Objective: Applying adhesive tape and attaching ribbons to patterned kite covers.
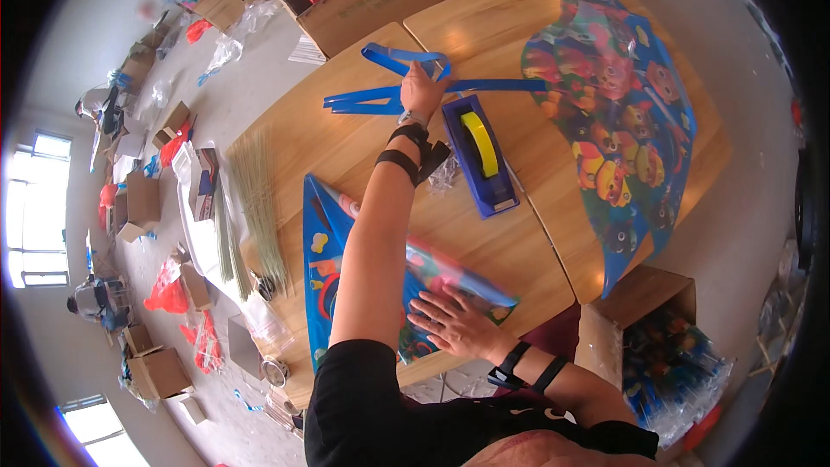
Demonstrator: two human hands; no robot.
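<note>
In the head view, the left hand point(423, 93) is at the far side of the table point(324, 147), its fingers closed around a blue ribbon point(497, 85) that trails in loops and runs to a large printed sheet point(618, 112) on the right. The ribbon looks light and limp, probably slick, so a firm pinch near a fold should suit it. The right hand point(454, 324) lies flat, fingers spread, on a smaller sheet point(443, 271) at the near edge. That sheet seems thin and easily creased; take it by its edge.
</note>
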